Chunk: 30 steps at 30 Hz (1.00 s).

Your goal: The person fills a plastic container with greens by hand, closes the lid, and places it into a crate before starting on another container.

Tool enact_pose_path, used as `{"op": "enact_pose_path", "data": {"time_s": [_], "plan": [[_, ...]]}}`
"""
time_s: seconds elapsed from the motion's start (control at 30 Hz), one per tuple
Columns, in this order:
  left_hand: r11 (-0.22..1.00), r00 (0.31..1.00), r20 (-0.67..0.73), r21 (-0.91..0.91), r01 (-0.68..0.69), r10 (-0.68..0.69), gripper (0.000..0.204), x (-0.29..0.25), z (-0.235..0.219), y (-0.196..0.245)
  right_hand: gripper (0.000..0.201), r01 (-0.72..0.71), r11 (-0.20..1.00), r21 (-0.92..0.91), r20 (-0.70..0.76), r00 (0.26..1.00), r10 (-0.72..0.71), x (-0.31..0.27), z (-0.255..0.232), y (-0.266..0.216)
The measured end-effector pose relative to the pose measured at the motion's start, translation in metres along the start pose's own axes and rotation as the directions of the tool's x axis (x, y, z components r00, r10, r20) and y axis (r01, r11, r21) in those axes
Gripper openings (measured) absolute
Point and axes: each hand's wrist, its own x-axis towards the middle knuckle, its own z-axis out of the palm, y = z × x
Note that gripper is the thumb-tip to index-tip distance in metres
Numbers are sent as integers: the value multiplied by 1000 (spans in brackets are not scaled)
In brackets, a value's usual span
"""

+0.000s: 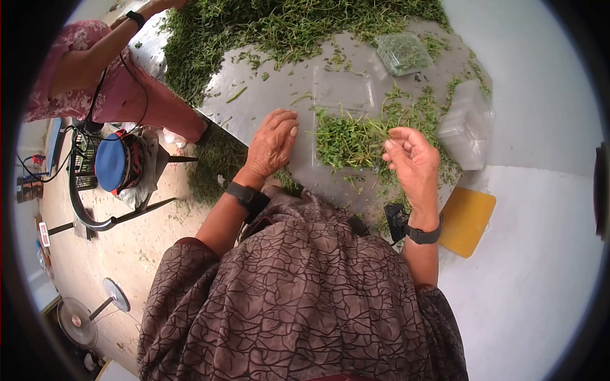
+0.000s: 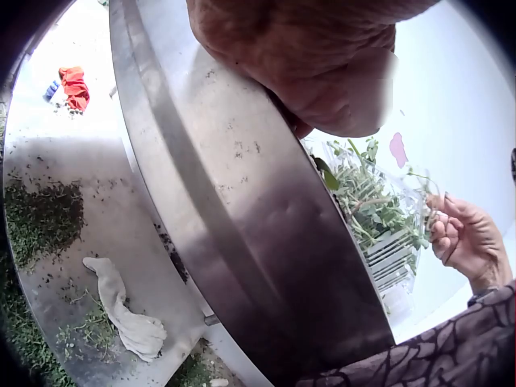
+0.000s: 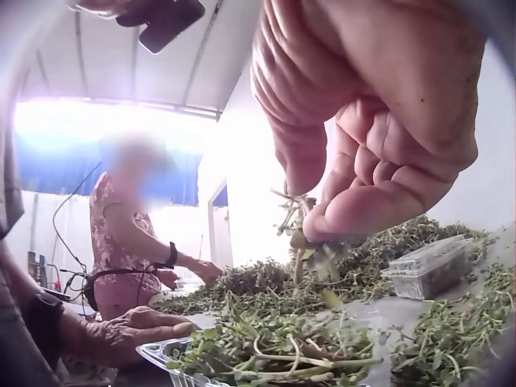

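My right hand (image 1: 413, 155) is over the right side of an open clear plastic clamshell box (image 3: 153, 353). Thumb and fingertips pinch a small sprig of leafy greens (image 3: 298, 262), seen close up in the right wrist view. Loose cut greens (image 1: 346, 143) fill the box's base, and its lid (image 1: 343, 92) lies folded back on the far side. To the left of the box, my left hand (image 1: 273, 143) rests at the metal table's near edge, fingers loosely bent and holding nothing. In the left wrist view that hand covers the top.
A large heap of greens (image 1: 298, 28) spreads over the far table. A filled clear box (image 1: 403, 54) stands at the back right, stacked clear boxes (image 1: 467, 127) at the right edge. A yellow board (image 1: 468, 222) lies lower right. Another person (image 1: 95, 70) stands at the left.
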Motion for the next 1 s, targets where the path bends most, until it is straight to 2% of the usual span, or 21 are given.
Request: {"op": "enact_pose_path", "data": {"time_s": [0.03, 0.1, 0.13, 0.2, 0.23, 0.3, 0.33, 0.37, 0.4, 0.43, 0.47, 0.53, 0.67, 0.8, 0.87, 1.0], "plan": [[1000, 1000, 1, 5, 4, -4, 11, 0, 0, 0, 14, 2, 1000, 0, 1, 1000, -2, 2, 1, 4], [1000, 1000, 1, -5, 2, -2, 12, 0, 0, -1, 21, 125, 976, -180, -47, 990, -135, 5, 2, 15], [1000, 1000, 6, -18, 0, 0, 12, 0, -1, -2, 21, 127, 976, -179, -43, 990, -137, 4, 2, 15], [1000, 1000, 6, -19, 10, -10, 12, -1, -1, -1, 23, 119, 909, -400, -26, 990, -141, -1, -1, 15], [1000, 1000, 7, -21, 17, -17, 12, 0, -1, -1, 23, 119, 909, -400, -27, 990, -141, -2, -2, 19], [999, 1000, 6, -33, 14, -13, 14, -1, -1, -3, 26, 239, 791, -564, 20, 961, -275, -3, -3, 32], [999, 1000, 5, -43, 10, -10, 15, -1, -1, -4, 26, 238, 792, -563, 18, 961, -276, -5, -3, 31], [999, 1000, 7, -41, 8, -8, 15, -1, -2, -4, 27, 297, 751, -589, 71, 946, -318, -7, -2, 30], [993, 1000, -6, -114, 26, -27, 17, -1, -3, -5, 29, 355, 708, -611, 125, 926, -356, -9, 0, 30], [982, 999, -18, -185, 43, -47, 18, -1, -4, -6, 29, 354, 711, -608, 122, 926, -357, -10, 2, 29], [983, 999, -15, -180, 40, -44, 18, -1, -7, -4, 30, 402, 688, -604, 179, 910, -375, -12, 5, 28], [941, 992, 30, -313, 129, -126, 23, -2, -14, 2, 35, 464, 631, -622, 277, 884, -377, -15, 10, 29], [974, 996, 66, -218, 65, -52, 27, -5, -19, 13, 39, 550, 556, -623, 371, 834, -408, -16, 21, 27], [985, 998, 60, -170, 19, -9, 23, 1, -14, 22, 40, 575, 545, -610, 410, 818, -403, -12, 30, 25], [989, 998, 49, -146, -31, 39, 24, 5, -10, 21, 41, 605, 494, -625, 443, 795, -414, -9, 32, 32], [990, 998, 45, -137, -25, 32, 24, 11, -10, 28, 41, 604, 504, -618, 443, 797, -411, -6, 34, 35]]}}
